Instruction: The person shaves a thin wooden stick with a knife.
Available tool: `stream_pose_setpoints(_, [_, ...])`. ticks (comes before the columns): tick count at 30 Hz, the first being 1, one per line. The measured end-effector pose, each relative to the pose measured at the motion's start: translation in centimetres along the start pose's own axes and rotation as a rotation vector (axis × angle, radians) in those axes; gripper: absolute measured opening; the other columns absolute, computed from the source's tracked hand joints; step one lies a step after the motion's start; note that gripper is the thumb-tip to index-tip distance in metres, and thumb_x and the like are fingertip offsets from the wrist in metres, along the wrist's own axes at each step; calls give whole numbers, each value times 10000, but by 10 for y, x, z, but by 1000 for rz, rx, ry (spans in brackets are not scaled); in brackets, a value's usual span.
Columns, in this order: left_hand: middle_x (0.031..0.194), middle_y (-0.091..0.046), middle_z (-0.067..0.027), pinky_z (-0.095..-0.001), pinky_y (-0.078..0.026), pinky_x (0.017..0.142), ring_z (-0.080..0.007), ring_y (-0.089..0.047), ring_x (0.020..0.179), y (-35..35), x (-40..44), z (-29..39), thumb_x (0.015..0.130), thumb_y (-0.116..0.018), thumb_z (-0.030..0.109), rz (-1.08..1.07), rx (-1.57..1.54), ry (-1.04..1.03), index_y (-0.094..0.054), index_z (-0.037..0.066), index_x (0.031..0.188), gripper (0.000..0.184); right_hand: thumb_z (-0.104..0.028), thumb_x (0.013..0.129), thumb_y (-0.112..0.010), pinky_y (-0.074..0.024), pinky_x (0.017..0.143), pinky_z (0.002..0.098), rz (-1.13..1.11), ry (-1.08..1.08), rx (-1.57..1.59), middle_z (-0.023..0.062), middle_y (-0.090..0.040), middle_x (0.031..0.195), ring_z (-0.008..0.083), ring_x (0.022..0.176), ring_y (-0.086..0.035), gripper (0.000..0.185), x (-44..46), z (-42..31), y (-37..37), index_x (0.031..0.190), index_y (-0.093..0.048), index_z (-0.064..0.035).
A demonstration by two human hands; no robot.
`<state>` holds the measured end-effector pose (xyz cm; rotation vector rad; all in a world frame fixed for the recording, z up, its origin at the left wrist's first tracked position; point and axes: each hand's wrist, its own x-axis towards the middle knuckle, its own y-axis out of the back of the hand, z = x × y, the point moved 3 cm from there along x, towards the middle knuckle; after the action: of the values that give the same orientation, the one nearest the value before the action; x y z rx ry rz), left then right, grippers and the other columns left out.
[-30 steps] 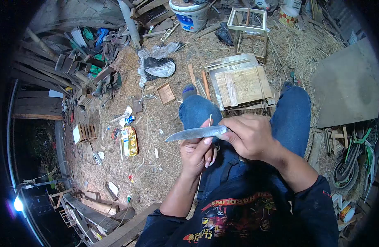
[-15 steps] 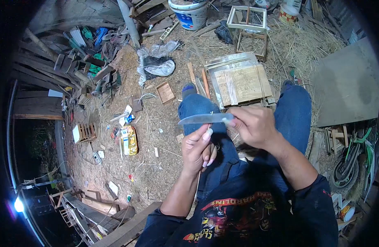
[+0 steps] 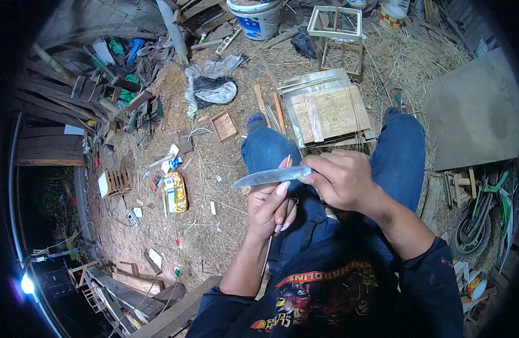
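My right hand (image 3: 344, 179) is closed round the handle end of a knife (image 3: 265, 177), its broad grey blade pointing left. The handle itself is hidden in the fist. A thin wooden stick (image 3: 268, 256) runs up through my left hand (image 3: 269, 205), which is closed on it with the thumb raised near the blade. The stick's pale tip shows just above the blade, and its lower end passes along the left forearm. The blade lies across the stick close to the left fingertips. Both hands are above my left thigh.
In front of my feet lies a wooden board (image 3: 338, 115) on a pale sheet. A small wooden box (image 3: 224, 125), a yellow packet (image 3: 175, 192) and a slatted wooden piece (image 3: 115, 183) lie to the left. Farther off stand a white bucket (image 3: 254, 19) and a wooden frame (image 3: 341, 50).
The knife has moved down and left along the stick, its tip dipping lower. My right hand has shifted slightly with it; the left hand has stayed nearly in place.
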<state>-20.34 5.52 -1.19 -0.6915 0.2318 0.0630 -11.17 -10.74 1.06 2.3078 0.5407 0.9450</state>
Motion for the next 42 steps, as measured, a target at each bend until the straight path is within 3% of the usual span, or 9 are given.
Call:
stream_pose_setpoints(6, [432,-380,31,-245,-345,318,-71,-343,308,3,1,-4,1041,-472,111,33,-85,80,-371,-13,1506,491,-327,895,-682,-491,507,402,26,5,-3,82,-659,686,274,585,-657,211,-1,13,-1,927,-696,-118])
stream_pose_setpoints(9, [438,-360,38,-231,-346,350,-58,-304,309,2,-7,-7,1067,-421,109,-149,-94,-20,-411,36,1501,440,-325,927,-657,-492,516,389,73,-140,-97,89,-669,689,274,594,-666,229,-2,35,8,945,-716,-105])
stream_pose_setpoints(13, [445,-371,27,-234,-356,348,-66,-308,310,7,-2,-10,1080,-409,141,-68,-115,-49,-367,62,1529,457,-325,961,-635,-485,527,393,48,-290,15,95,-671,684,285,606,-675,261,0,33,20,953,-718,-78])
stream_pose_setpoints(19, [463,-400,14,-238,-359,326,-76,-316,306,-2,1,-5,1082,-406,150,-24,6,-56,-359,49,1529,461,-316,931,-655,-502,535,407,36,-33,77,99,-664,714,283,629,-676,227,2,-8,7,898,-680,-92])
stream_pose_setpoints(27, [432,-393,12,-240,-370,315,-81,-349,294,-1,-1,-4,1072,-409,156,-7,101,-34,-313,22,1538,494,-352,907,-664,-492,505,417,-34,-24,5,97,-639,668,293,611,-664,241,5,-9,5,884,-661,-112])
stream_pose_setpoints(36, [436,-379,19,-245,-368,340,-73,-313,303,1,-1,-5,1074,-428,146,21,55,44,-379,26,1516,461,-339,908,-661,-484,487,418,11,13,0,90,-653,668,286,576,-659,226,2,6,3,885,-680,-115])
stream_pose_setpoints(39, [437,-378,22,-250,-363,338,-70,-313,304,4,-3,-8,1076,-425,140,-40,-11,6,-394,50,1516,451,-328,920,-653,-483,489,414,30,-88,-100,87,-659,667,278,572,-661,217,0,26,10,880,-695,-119])
stream_pose_setpoints(41, [439,-376,22,-248,-357,336,-68,-306,303,1,-7,-9,1076,-426,139,-30,26,-2,-402,70,1516,446,-253,902,-677,-490,525,399,-18,-304,-90,109,-679,713,294,611,-668,167,2,42,21,942,-730,-99])
stream_pose_setpoints(42, [439,-377,18,-250,-363,336,-71,-309,301,4,-4,-9,1076,-420,127,4,15,14,-400,76,1518,446,-346,928,-650,-476,486,397,25,-270,-60,80,-669,679,265,572,-661,236,2,35,23,871,-709,-125])
